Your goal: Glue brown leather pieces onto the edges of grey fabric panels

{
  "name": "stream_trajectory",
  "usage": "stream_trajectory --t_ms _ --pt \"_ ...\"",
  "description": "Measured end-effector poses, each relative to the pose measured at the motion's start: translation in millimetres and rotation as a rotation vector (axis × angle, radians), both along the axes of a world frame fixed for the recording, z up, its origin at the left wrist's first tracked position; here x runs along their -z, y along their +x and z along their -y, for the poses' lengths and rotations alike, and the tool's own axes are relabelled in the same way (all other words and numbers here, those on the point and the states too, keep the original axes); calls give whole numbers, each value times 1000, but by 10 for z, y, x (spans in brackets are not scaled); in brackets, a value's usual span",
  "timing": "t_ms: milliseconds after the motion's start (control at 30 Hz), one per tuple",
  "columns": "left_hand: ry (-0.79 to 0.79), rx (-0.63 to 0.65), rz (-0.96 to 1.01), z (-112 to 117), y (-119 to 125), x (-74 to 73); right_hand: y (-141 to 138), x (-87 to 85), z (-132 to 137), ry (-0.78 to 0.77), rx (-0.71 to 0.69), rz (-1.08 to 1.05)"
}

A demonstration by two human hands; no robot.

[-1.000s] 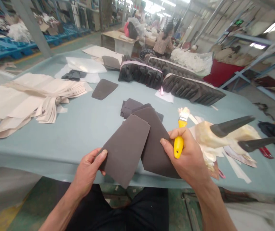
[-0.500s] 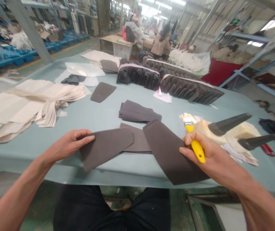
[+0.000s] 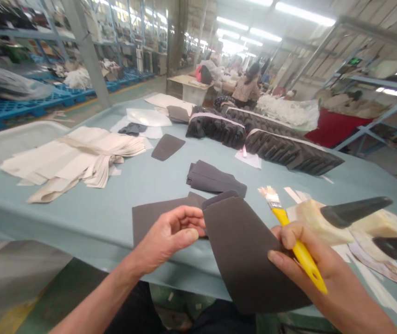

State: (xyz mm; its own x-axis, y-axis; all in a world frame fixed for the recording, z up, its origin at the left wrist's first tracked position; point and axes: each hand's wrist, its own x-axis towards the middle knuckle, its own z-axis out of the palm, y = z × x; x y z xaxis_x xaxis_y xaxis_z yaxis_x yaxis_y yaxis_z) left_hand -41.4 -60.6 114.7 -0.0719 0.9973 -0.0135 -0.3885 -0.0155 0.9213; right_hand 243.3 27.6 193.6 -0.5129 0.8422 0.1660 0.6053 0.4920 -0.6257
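Observation:
My right hand (image 3: 306, 260) grips a dark grey-brown fabric panel (image 3: 243, 250) by its right edge, together with a yellow-handled paintbrush (image 3: 301, 253) whose bristles point away from me. A second dark layer shows behind the panel's top edge. My left hand (image 3: 174, 234) is empty, fingers curved and apart from the thumb, close to the panel's left edge; whether it touches cannot be seen. Partly behind that hand, another dark panel (image 3: 146, 215) lies on the table. Just beyond is a small stack of dark panels (image 3: 214, 176).
Cream fabric pieces (image 3: 80, 155) lie at left, with a single dark panel (image 3: 168, 146) nearby. Banded bundles of dark pieces (image 3: 292, 150) line the back. At right are cream blocks (image 3: 311, 220) with dark handle-like tools (image 3: 355, 211). A person (image 3: 247, 86) sits farther off.
My left hand has let go of a dark panel, now on the table, and moved right to the panel in my right hand. The right hand keeps its hold. The view has shifted.

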Motion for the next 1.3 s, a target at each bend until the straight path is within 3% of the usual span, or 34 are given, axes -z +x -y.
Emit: stream_trajectory --t_ms 67,200,400,500,700,933,1067,1167,1233,1300 --pt "60 8 75 -15 161 1 -81 70 78 -38 -18 -45" --pt "58 -107 71 5 309 -56 -300 195 275 -108 35 -169" --pt "-1 -203 -64 92 235 -108 -470 416 348 -154 65 -277" --pt "-9 -161 -231 140 89 -181 -499 566 317 -187 73 -332" --pt "-48 80 -599 206 -167 -455 -559 784 291 -178 11 -386" --pt "-137 264 -825 149 -284 -614 -545 962 264 -146 -114 -286" --pt "-146 299 -786 77 -384 -730 -502 1027 165 32 -176 -281" --pt "-211 189 -634 -58 -604 -790 -364 1095 66 246 -84 -286" --pt "-236 5 -617 -209 -826 -809 -196 1207 9 354 -6 -254" --pt "-265 -274 -589 -403 -1067 -822 16 1392 -31 409 81 -215"
